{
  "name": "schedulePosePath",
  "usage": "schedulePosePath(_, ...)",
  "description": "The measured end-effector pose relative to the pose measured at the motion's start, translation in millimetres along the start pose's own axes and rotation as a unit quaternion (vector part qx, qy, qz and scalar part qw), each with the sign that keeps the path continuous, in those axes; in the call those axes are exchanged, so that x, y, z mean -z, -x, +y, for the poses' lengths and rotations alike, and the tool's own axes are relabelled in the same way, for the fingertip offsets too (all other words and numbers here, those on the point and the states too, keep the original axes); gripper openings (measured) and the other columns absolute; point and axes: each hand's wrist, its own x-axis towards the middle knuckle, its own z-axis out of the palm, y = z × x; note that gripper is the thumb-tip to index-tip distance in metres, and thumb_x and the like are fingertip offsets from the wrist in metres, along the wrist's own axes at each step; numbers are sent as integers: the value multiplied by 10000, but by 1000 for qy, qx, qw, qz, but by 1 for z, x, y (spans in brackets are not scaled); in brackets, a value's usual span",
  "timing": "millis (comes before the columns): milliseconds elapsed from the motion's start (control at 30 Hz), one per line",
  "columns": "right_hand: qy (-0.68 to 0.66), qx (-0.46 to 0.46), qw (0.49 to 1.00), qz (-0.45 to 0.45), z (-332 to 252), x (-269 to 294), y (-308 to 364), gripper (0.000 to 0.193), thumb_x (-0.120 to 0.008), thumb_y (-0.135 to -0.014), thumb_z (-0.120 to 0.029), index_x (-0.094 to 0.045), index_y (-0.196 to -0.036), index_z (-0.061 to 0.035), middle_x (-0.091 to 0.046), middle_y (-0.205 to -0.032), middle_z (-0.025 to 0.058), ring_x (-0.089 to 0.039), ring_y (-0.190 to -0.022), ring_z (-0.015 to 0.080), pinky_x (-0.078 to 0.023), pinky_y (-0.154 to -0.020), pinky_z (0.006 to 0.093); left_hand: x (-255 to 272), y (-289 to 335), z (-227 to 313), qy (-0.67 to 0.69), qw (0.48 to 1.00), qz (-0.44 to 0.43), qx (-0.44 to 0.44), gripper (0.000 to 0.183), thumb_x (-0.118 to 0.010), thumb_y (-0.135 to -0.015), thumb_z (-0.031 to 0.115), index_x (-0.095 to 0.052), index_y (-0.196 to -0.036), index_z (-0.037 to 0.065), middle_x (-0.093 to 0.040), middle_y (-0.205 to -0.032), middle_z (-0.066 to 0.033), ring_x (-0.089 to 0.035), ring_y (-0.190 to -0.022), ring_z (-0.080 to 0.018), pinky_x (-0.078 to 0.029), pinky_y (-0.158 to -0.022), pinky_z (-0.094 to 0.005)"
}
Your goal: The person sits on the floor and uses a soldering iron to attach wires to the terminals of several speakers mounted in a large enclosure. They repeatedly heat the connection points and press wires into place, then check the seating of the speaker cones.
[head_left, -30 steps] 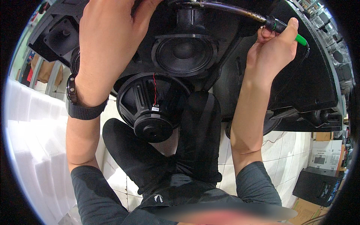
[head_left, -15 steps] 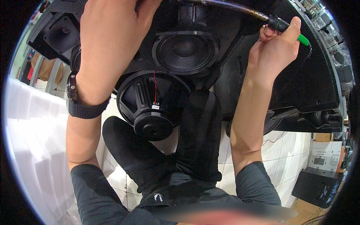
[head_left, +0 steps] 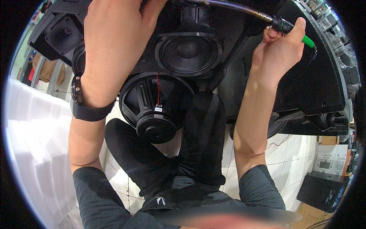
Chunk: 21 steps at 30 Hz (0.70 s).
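My right hand (head_left: 280, 49) is closed around the black and green handle of a soldering iron (head_left: 263, 16). Its perforated metal barrel reaches leftward along the top edge, and a dark cord leaves the green end. My left hand (head_left: 118, 42), with a black watch (head_left: 77, 91) on the wrist, is raised over a black speaker cabinet (head_left: 244, 65); its fingers are mostly cut off by the top edge. Between the arms, a mounted speaker driver (head_left: 187, 53) faces up. Nearer me rests a large loose woofer (head_left: 154, 126), magnet toward me, with a twisted red and black wire (head_left: 158, 87) running to its terminal.
A black horn (head_left: 65, 38) stands at the far left, beside white foam sheets (head_left: 34, 149). More speaker parts (head_left: 276, 126) lie under the cabinet's right side. Cardboard boxes (head_left: 329, 160) and a black box (head_left: 322, 191) sit at right on the tiled floor (head_left: 286, 160).
My left hand and forearm have shifted slightly to the right. The right hand and the soldering iron stay nearly where they were.
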Motion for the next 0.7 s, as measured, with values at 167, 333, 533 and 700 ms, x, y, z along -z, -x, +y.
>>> schedulePosePath(167, -2, -2, 1000, 1, 1, 1, 1, 360, -568, -1063, -280, -521, -764, -85, -542, -613, 19, -511, -497, 90, -419, -492, 237, -2, 4, -4, -61, 998, -16, 16, 77, -727, -840, 8, -719, -908, -27, -709, -861, -142, -675, -804, -318, -518, -747, -378)
schedulePosePath(333, -11, -9, 1000, 15, 2, 1, -1, 361, -579, -1059, -286, -525, -766, -81, -544, -609, 17, -516, -494, 95, -418, -490, 240, -3, 1, -2, 12, 1000, 0, 5, 75, -727, -836, 13, -723, -903, -20, -708, -855, -137, -667, -798, -320, -510, -756, -382)
schedulePosePath(533, -7, -7, 1000, 9, 2, 1, -1, 357, -581, -1058, -289, -528, -771, -84, -542, -610, 16, -519, -495, 95, -418, -489, 242, -1, 5, 7, -20, 1000, 14, 16, 70, -723, -841, 17, -724, -900, -20, -707, -852, -134, -661, -791, -320, -505, -747, -382)
schedulePosePath(700, 6, 0, 1000, 13, 1, -1, 1, 359, -570, -1062, -291, -521, -771, -86, -535, -611, 14, -515, -498, 88, -406, -482, 238, -2, 2, -3, -56, 998, -21, 13, 69, -723, -839, 10, -718, -899, -24, -703, -850, -132, -658, -784, -313, -509, -733, -376)
